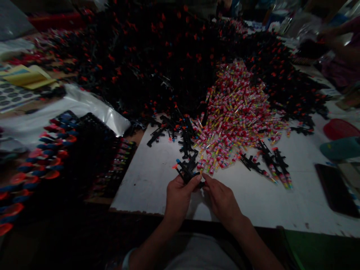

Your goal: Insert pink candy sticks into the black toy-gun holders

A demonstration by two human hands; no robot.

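My left hand (178, 195) is closed around black toy guns (188, 170), whose orange and blue tips point up and to the left. Close beside it, the fingertips of my right hand (222, 198) are pinched together at the guns' near end; what they grip is hidden. Just beyond my hands lies a heap of small clear candy tubes (239, 112) with pink and red labels and coloured contents. More black toy guns (185, 140) lie on the white board at the heap's left. To the right, several toy guns (281, 163) rest with candy tubes attached or against them.
A huge dark pile of toy guns (157, 63) covers the back. Stacked trays (59, 150) with orange and blue tips stand left, near a plastic bag (92, 108). A phone (336, 189), a teal object (340, 148) and a red dish (340, 129) lie right. Another person's arm (341, 41) shows.
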